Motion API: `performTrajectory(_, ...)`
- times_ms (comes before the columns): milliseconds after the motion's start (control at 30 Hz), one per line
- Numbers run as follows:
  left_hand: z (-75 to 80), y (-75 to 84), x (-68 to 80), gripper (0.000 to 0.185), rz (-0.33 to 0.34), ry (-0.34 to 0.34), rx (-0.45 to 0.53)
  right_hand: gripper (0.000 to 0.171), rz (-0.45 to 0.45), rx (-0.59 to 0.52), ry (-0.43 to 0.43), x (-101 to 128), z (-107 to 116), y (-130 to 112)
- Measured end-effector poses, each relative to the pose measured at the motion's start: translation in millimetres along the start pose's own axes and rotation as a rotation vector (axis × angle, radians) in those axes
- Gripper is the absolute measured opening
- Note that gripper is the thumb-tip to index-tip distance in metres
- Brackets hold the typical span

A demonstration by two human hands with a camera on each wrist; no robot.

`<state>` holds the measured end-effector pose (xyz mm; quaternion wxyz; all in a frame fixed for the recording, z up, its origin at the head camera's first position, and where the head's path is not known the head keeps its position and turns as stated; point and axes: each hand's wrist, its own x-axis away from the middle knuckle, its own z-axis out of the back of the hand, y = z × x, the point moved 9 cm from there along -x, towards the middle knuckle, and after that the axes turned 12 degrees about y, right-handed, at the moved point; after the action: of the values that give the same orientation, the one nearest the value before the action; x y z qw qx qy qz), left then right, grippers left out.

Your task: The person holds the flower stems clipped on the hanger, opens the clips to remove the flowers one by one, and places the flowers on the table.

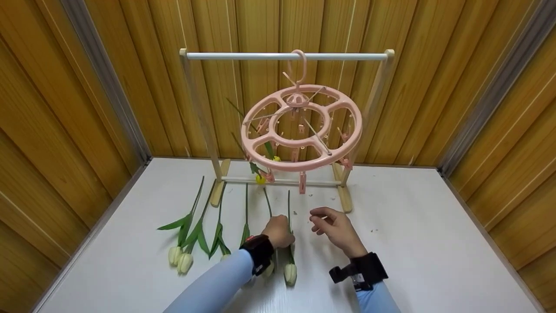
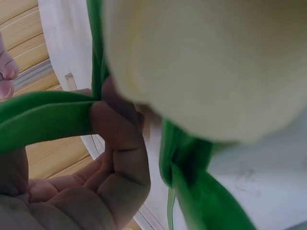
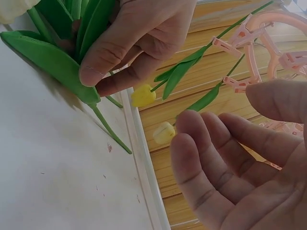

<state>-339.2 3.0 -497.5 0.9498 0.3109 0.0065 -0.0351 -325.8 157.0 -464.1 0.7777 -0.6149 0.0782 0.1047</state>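
Note:
My left hand [image 1: 278, 232] lies on the white table [image 1: 412, 243] and grips the stem and leaves of a pale tulip [image 1: 290, 274], whose bloom points toward me. In the left wrist view that bloom [image 2: 206, 67] fills the frame, with my fingers [image 2: 120, 153] curled round a green leaf. The right wrist view shows the same left hand [image 3: 134, 43] pinching the leaves. Just to the right hovers my right hand [image 1: 332, 224], fingers loosely curled and empty [image 3: 230, 158]. Above them a pink round clip hanger [image 1: 302, 128] hangs from a wooden rack [image 1: 286, 56]. Two yellow tulips [image 1: 260, 179] hang head-down from its clips.
Several more pale tulips [image 1: 184, 261] lie side by side on the table to the left of my left hand. The rack's feet [image 1: 344, 198] stand just behind my hands. Wooden walls enclose the table on three sides. Bare table stretches to the right.

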Motion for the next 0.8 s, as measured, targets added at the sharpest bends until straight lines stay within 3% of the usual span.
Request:
performTrajectory(233, 5.6, -0.9, 7.3, 0.022, 0.056, -0.037, 0.043, 0.027, -0.017, 0.007, 0.003, -1, 1, 2)
performTrajectory(633, 28.5, 5.3, 11.4, 0.025, -0.003, -0.023, 0.035, 0.028, -0.019, 0.005, 0.003, 0, 2, 1)
performTrajectory(800, 35.5, 1.8, 11.7, 0.026, -0.025, -0.012, 0.087, 0.029, -0.011, 0.007, -0.001, 0, 3, 2)
